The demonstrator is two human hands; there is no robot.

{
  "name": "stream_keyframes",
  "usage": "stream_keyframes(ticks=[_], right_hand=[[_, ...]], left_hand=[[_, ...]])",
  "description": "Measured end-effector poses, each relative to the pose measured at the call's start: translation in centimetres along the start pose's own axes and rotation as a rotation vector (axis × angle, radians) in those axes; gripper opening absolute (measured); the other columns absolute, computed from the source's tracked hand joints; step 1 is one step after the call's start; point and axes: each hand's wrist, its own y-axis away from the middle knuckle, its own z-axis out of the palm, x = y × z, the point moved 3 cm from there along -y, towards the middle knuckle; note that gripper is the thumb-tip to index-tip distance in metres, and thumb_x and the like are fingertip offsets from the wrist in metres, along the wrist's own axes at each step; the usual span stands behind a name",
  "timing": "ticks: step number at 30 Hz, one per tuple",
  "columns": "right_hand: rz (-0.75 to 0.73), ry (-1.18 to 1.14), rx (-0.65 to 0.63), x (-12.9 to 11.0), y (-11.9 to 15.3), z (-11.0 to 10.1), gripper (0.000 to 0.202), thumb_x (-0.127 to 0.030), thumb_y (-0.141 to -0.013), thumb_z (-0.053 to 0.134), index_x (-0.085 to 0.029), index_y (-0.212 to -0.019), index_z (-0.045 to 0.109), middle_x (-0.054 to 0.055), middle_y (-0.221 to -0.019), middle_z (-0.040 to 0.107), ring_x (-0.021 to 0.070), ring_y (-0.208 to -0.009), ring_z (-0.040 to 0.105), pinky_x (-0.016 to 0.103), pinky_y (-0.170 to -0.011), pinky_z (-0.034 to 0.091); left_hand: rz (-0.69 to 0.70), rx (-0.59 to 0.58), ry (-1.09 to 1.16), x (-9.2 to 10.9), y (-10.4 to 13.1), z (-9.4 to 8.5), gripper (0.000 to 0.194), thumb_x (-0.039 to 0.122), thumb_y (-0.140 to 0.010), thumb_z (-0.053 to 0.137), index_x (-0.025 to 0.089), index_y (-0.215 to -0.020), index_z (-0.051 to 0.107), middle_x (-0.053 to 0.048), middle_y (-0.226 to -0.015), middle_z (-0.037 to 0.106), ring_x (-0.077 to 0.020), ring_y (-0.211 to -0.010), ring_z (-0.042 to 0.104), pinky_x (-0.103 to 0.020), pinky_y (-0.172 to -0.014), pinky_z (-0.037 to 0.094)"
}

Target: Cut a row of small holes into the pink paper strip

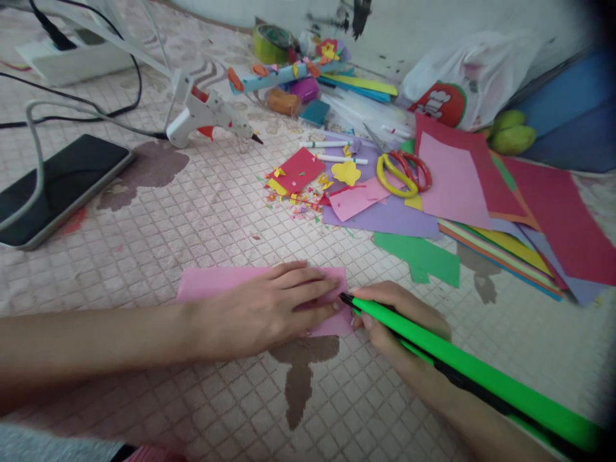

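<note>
A strip of pink paper (212, 280) lies flat on the patterned cloth in front of me. My left hand (283, 301) rests on it palm down, fingers stretched out and pressing near its right end. My right hand (399, 321) is closed around a long green-and-black pen-like tool (447, 350), whose exact kind I cannot make out. Its black tip is at the paper's right end, close to my left fingertips. The tool's body runs down toward the lower right corner and looks large near the camera.
Scissors (397, 176) with yellow and red handles lie among coloured paper sheets (452, 179) and scraps at the right. A green paper piece (423, 256) is nearer. Farther left are a white glue gun (206, 115), a phone (67, 186) with a cable, and a power strip (72, 58).
</note>
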Motion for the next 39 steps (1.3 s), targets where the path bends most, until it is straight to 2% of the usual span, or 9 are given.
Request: stream_keyframes(ticks=[3,7,14,20,23,26,32,35,39], right_hand=[[0.091,-0.134,0.067,1.5,0.5,-0.5,0.021,-0.014,-0.084,0.058,-0.024,-0.1,0.068,-0.001,-0.079,0.069,0.012,-0.062,0.066,0.024,-0.054,0.054],[0.212,-0.354,0.095,3.5,1.2,-0.7,0.021,-0.02,-0.087,0.059,-0.024,-0.106,0.067,0.001,-0.078,0.07,0.0142,-0.063,0.067,0.027,-0.053,0.055],[0.237,-0.385,0.076,3.7,1.5,-0.6,0.02,-0.02,-0.087,0.061,-0.024,-0.105,0.067,0.001,-0.079,0.07,0.0143,-0.065,0.067,0.027,-0.055,0.056],[0.244,-0.341,0.121,3.3,1.2,-0.9,0.018,-0.021,-0.087,0.062,-0.023,-0.104,0.067,0.001,-0.081,0.07,0.0139,-0.064,0.067,0.027,-0.056,0.057],[0.221,-0.266,0.139,2.8,1.0,-1.2,0.019,-0.02,-0.086,0.061,-0.023,-0.103,0.068,0.001,-0.083,0.069,0.0126,-0.064,0.067,0.025,-0.057,0.058],[0.177,-0.148,0.11,2.0,0.7,-1.3,0.02,-0.018,-0.085,0.06,-0.024,-0.102,0.068,0.0,-0.083,0.07,0.0122,-0.064,0.068,0.023,-0.054,0.057],[0.073,-0.043,0.074,0.8,-0.5,-0.5,0.02,-0.014,-0.083,0.058,-0.024,-0.097,0.068,0.0,-0.077,0.07,0.0118,-0.06,0.066,0.023,-0.053,0.054],[0.014,-0.013,0.124,0.7,-0.9,0.0,0.019,-0.014,-0.083,0.056,-0.024,-0.094,0.068,-0.001,-0.071,0.068,0.0121,-0.058,0.064,0.024,-0.051,0.052],[0.018,-0.019,0.053,1.3,-0.9,0.5,0.022,-0.012,-0.084,0.057,-0.024,-0.098,0.068,0.0,-0.079,0.07,0.0124,-0.062,0.065,0.026,-0.056,0.054]], left_hand=[[-0.044,0.071,0.167,-0.6,0.2,-1.1,0.044,0.025,-0.102,0.041,0.009,-0.143,0.038,-0.017,-0.147,0.044,-0.0226,-0.139,0.039,-0.042,-0.114,0.037],[-0.02,0.131,0.277,-2.0,0.6,-3.4,0.031,0.016,-0.099,0.043,0.011,-0.128,0.055,-0.014,-0.138,0.055,-0.0182,-0.133,0.048,-0.036,-0.111,0.041],[0.196,-0.28,0.183,-1.8,0.9,-3.2,0.041,0.015,-0.098,0.043,0.019,-0.139,0.047,-0.003,-0.146,0.046,-0.0166,-0.145,0.028,-0.044,-0.124,0.009],[0.155,-0.082,-0.079,-0.2,0.9,-0.9,0.036,0.029,-0.1,0.047,0.02,-0.135,0.052,-0.005,-0.144,0.05,-0.023,-0.139,0.039,-0.051,-0.123,0.005],[0.105,0.06,-0.228,1.1,0.5,-0.3,0.039,0.036,-0.096,0.054,0.014,-0.128,0.057,-0.012,-0.139,0.055,-0.0262,-0.126,0.052,-0.053,-0.118,0.022],[0.052,0.109,-0.15,1.0,0.0,-1.1,0.049,0.052,-0.096,0.047,0.011,-0.119,0.06,-0.013,-0.128,0.062,-0.0267,-0.118,0.057,-0.052,-0.114,0.029],[0.021,0.086,0.075,-2.9,-0.1,-3.1,0.023,0.023,-0.098,0.048,0.018,-0.115,0.061,-0.008,-0.136,0.058,-0.0207,-0.13,0.049,-0.045,-0.116,0.028],[0.109,0.038,0.129,-3.6,0.0,-2.6,0.024,0.026,-0.097,0.05,0.017,-0.116,0.061,-0.012,-0.14,0.053,-0.0205,-0.136,0.043,-0.045,-0.118,0.025],[0.145,-0.063,0.09,-3.3,0.0,-1.9,0.035,0.037,-0.097,0.051,0.017,-0.125,0.059,-0.015,-0.151,0.038,-0.0258,-0.144,0.031,-0.053,-0.119,0.02]])
